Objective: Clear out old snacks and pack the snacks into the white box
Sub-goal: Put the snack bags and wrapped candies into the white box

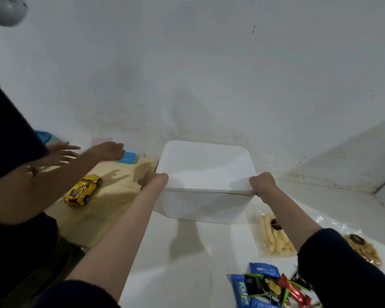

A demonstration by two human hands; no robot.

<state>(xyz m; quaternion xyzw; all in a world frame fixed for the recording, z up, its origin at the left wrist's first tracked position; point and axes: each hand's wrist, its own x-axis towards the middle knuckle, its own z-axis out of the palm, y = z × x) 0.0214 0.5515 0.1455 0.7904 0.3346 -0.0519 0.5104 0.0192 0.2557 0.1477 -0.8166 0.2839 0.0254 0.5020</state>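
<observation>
The big white box (203, 181) sits in the middle of the frame on the white table (187, 252). The left hand (152, 180) and right hand (261, 183) each grip its near rim. It could tip if one side lifts first. Snack packs (267, 285) wait at lower right. Another person's hands (108, 150) and a gold toy car (82, 190) crowd the left.

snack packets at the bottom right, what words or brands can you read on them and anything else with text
"Kalpa": on the blue packet, running down its length.
"NEXTO", seen upside down, last letters uncertain: on the black and green packet.
Dark round labels on the two clear bags of pale sticks: too small to read.
Gold toy car: no readable text.
</observation>
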